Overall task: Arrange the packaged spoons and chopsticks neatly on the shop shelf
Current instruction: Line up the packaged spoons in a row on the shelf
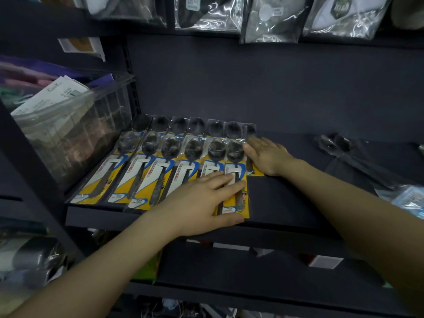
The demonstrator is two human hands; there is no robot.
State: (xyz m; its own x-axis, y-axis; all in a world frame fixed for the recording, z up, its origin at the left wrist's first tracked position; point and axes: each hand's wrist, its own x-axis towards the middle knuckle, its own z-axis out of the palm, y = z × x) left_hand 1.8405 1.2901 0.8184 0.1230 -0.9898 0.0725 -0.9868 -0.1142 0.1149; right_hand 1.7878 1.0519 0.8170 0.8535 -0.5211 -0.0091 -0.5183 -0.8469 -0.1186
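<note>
Several packaged spoons (146,166) on yellow cards lie side by side in two overlapping rows on the dark shelf (286,198). My left hand (202,200) lies flat on the front-row packs near the row's right end, its thumb along the shelf's front edge. My right hand (266,154) presses flat on the rightmost pack (258,172) of the back row, fingers straight. More spoons in clear wrap (339,148) lie loose at the shelf's right.
A clear plastic bin (75,131) with packets stands left of the spoons. Bagged goods (273,19) hang above. A blue packet (410,198) lies at the right edge. Lower shelves hold other items.
</note>
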